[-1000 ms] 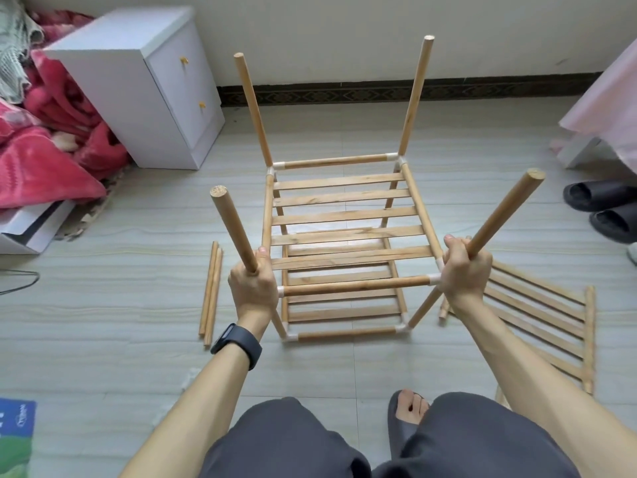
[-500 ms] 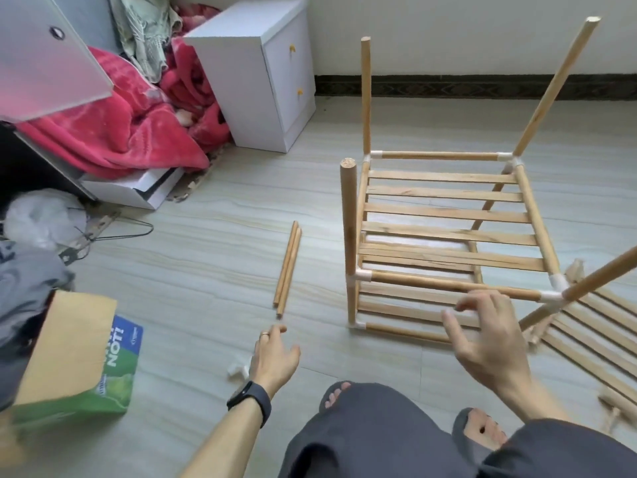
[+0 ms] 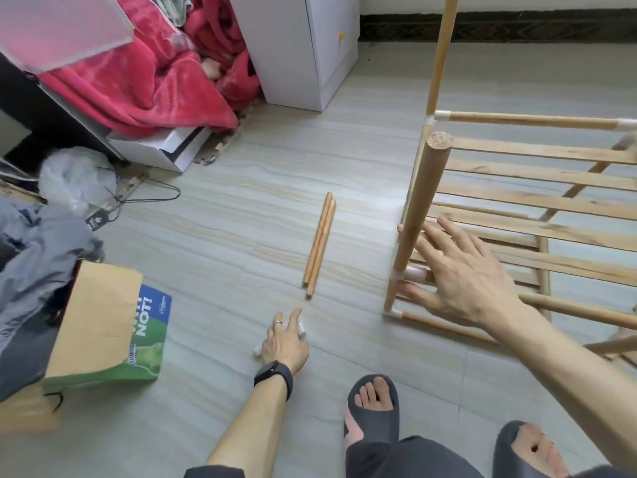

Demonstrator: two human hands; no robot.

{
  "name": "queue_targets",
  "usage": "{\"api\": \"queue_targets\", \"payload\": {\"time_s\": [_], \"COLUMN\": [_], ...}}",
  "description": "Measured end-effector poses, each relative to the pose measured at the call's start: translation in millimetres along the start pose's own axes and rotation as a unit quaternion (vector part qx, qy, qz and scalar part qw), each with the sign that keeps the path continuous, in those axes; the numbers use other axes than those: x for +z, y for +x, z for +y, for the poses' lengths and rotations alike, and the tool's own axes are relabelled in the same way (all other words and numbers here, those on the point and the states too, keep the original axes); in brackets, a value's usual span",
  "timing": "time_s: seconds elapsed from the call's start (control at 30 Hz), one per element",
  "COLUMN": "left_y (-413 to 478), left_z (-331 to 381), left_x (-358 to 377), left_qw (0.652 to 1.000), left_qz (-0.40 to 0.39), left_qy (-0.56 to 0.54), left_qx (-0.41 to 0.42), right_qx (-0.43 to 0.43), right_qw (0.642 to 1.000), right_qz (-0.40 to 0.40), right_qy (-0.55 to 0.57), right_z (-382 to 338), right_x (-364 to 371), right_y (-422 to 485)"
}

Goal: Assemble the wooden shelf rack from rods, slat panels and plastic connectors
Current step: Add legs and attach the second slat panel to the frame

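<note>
The half-built wooden rack (image 3: 537,201) stands on the floor at the right, its slat panel held between rods by white plastic connectors (image 3: 413,272). Its near-left upright rod (image 3: 422,205) rises toward me. My right hand (image 3: 458,274) is spread open just behind that rod's base, fingers apart and holding nothing. Two loose short rods (image 3: 319,244) lie side by side on the floor, left of the rack. My left hand (image 3: 284,341) rests low on the floor below them, fingers extended over small white connector pieces (image 3: 302,328); no grip shows.
A white cabinet (image 3: 303,53) stands at the back. A red blanket (image 3: 138,81) is heaped at the left. A cardboard and green box (image 3: 103,332) sits near left, with a wire hanger (image 3: 151,198) and plastic bag (image 3: 76,181) behind. My slippered foot (image 3: 372,405) is near.
Both hands let go of the two upright rods. My view swung left. My left hand dropped to the floor by the white pieces, and my right hand moved to the near-left rod's base.
</note>
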State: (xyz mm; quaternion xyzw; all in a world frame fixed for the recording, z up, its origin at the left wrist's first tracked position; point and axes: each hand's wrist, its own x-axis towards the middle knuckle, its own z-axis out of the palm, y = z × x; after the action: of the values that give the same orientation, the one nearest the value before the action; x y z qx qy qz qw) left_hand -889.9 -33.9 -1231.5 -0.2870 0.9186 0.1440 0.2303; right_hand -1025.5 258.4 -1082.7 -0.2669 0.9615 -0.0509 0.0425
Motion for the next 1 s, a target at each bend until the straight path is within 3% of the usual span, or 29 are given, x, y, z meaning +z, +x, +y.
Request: {"api": "queue_targets", "payload": {"time_s": [0.33,0.43,0.57,0.67,0.73,0.87,1.0], "left_y": [36.3,30.0,12.6,-14.3,-39.4,-96.6,-147.2], "left_z": [7.5,12.2,39.3,66.7,85.2,124.3,164.2], "left_x": [3.1,-11.7,-67.7,-132.5,-178.2,-257.8,-309.7], "left_qw": [1.000,0.991,0.897,0.819,0.788,0.760,0.719], "left_qz": [0.010,0.038,0.053,0.045,0.063,0.147,0.137], "left_qy": [-0.008,-0.124,-0.437,-0.564,-0.590,-0.560,-0.543], "left_qx": [0.011,0.009,0.023,0.096,0.166,0.295,0.412], "right_qx": [0.009,0.007,-0.005,0.018,0.040,0.062,0.039], "right_qw": [1.000,1.000,0.998,0.983,0.969,0.916,0.856], "right_qz": [0.009,-0.001,-0.047,-0.068,-0.019,0.143,0.220], "right_qy": [0.023,0.016,0.051,0.170,0.243,0.370,0.466], "right_z": [2.5,3.0,5.1,4.3,3.6,1.2,-13.5], "right_x": [1.4,-1.2,-11.4,-35.6,-56.2,-113.4,-192.9], "right_y": [-0.2,-0.3,-2.2,-4.8,-9.4,-12.3,-11.5]}}
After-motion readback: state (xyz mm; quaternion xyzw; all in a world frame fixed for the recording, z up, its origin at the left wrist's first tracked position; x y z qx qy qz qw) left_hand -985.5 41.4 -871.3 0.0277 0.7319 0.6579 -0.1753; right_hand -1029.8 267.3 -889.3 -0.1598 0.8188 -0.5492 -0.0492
